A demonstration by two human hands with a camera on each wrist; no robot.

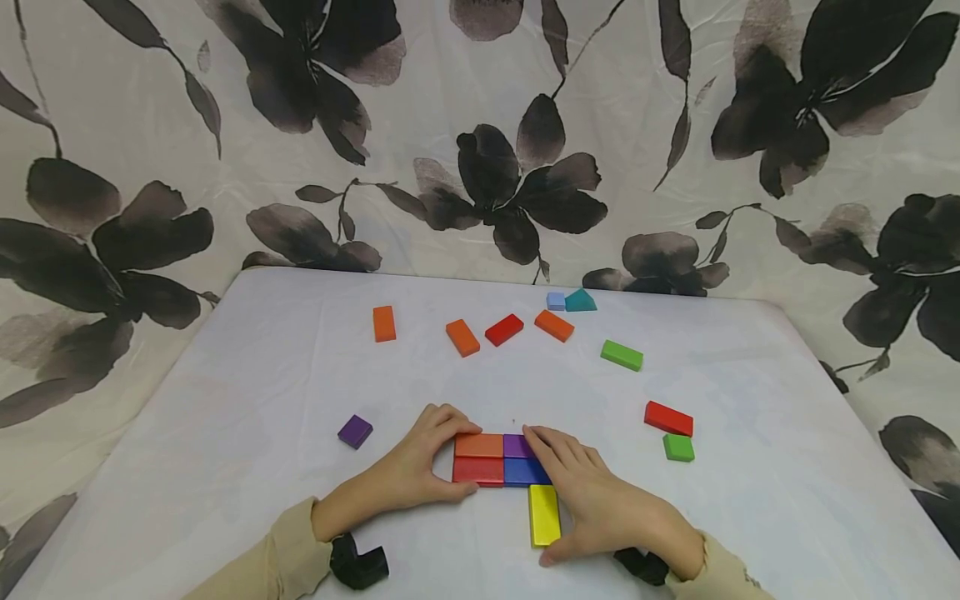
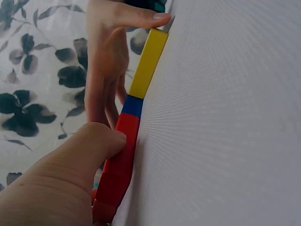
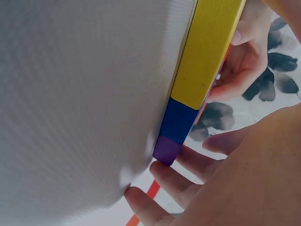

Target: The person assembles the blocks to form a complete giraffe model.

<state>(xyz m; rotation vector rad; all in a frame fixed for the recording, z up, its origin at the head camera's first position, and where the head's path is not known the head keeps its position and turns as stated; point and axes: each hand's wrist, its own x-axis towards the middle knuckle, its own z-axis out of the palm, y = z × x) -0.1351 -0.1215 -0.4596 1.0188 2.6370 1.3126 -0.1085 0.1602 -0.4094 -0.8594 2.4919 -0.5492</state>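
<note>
On the white table, an orange block (image 1: 478, 445) and a purple block (image 1: 517, 447) lie above a red block (image 1: 477, 472) and a blue block (image 1: 527, 473), sides touching. A yellow block (image 1: 544, 517) stands lengthwise against the blue one's near side. My left hand (image 1: 408, 467) pinches the orange and red pair from the left, its thumb (image 2: 110, 139) against the red face. My right hand (image 1: 607, 504) spans the right side, thumb at the yellow block's near end, fingertips (image 3: 162, 172) by the purple end. That hand partly covers the purple and blue blocks.
A separate purple block (image 1: 355, 432) lies left. Several orange blocks, with one red block (image 1: 504, 330), line the back near a light blue block (image 1: 556, 301) and a teal triangle (image 1: 581, 301). Green blocks and another red block (image 1: 669, 418) lie to the right.
</note>
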